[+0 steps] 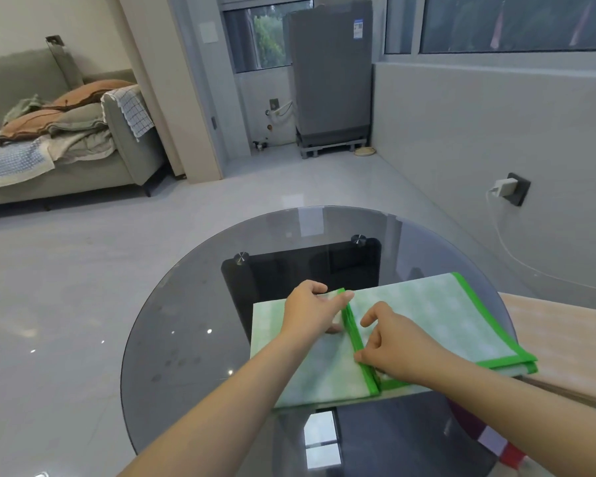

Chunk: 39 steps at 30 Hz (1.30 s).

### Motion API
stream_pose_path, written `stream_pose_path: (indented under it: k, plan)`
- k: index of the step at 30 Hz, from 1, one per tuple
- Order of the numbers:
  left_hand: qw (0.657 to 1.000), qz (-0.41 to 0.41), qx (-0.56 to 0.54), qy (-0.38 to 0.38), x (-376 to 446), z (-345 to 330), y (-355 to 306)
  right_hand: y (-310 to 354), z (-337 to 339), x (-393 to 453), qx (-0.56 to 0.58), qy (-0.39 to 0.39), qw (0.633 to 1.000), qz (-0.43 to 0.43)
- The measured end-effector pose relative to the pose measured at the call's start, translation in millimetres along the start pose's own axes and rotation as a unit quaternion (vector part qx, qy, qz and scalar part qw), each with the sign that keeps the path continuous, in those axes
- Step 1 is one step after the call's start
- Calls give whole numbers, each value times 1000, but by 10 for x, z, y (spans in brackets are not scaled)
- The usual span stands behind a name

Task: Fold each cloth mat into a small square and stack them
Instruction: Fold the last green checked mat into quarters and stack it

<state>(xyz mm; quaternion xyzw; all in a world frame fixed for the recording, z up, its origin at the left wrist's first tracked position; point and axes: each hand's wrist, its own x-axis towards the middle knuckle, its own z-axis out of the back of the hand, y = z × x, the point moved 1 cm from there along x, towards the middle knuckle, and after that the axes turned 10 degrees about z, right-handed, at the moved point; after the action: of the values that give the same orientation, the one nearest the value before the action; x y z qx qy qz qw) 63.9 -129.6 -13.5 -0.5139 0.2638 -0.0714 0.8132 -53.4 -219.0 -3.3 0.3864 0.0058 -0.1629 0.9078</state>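
The green-checked cloth mat (pixel 424 311) with its bright green binding lies across the near right part of the round smoked-glass tabletop (pixel 193 304), its right end hanging over toward a wooden side table (pixel 561 325). Left half looks folded over so its trimmed edge runs down the middle. The left hand (pixel 310 313) pinches that edge at the far corner, and the right hand (pixel 389 342) pinches it lower down, so both grips are closed on the trim, probably to line the borders up before creasing. Fabric looks thin, soft and a bit floppy.
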Motion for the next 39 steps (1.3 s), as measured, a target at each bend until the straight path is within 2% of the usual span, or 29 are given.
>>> stream_pose_path:
  k: [4, 8, 10, 13, 19, 23, 27, 31, 33, 35, 37, 39]
  plan:
    - [994, -50, 93, -2, 20, 39, -9, -3, -35, -7, -11, -6, 1000, 10]
    - [935, -166, 309, -58, 70, 85, 14, -14, -62, -22, -11, -5, 1000, 25]
    - [915, -189, 352, -50, 83, 121, 18, -22, -71, -26, -15, -5, 999, 35]
    - [921, -188, 341, -20, 95, 188, 30, -58, -75, -22, -22, -12, 999, 45]
    - [923, -158, 349, -35, -2, 275, 119, -289, 7, 105, -97, -65, 992, 55]
    - [926, -153, 343, -44, -175, 248, 185, -447, 170, 211, -154, -99, 978, 104]
    - [929, -163, 329, -38, -283, 207, 203, -518, 299, 268, -158, -96, 973, 140]
    - [906, -215, 359, -61, -323, 134, 286, -553, 295, 289, -206, -84, 961, 163]
    - [885, -251, 389, -39, -342, 64, 342, -518, 278, 266, -249, -83, 953, 154]
    - [868, -259, 424, -1, -361, -7, 400, -452, 243, 208, -304, -108, 936, 140]
    - [859, -247, 448, 11, -340, -41, 459, -400, 98, 122, -357, -133, 910, 163]
    - [851, -249, 462, 7, -324, -55, 489, -399, -116, 40, -345, -160, 906, 186]
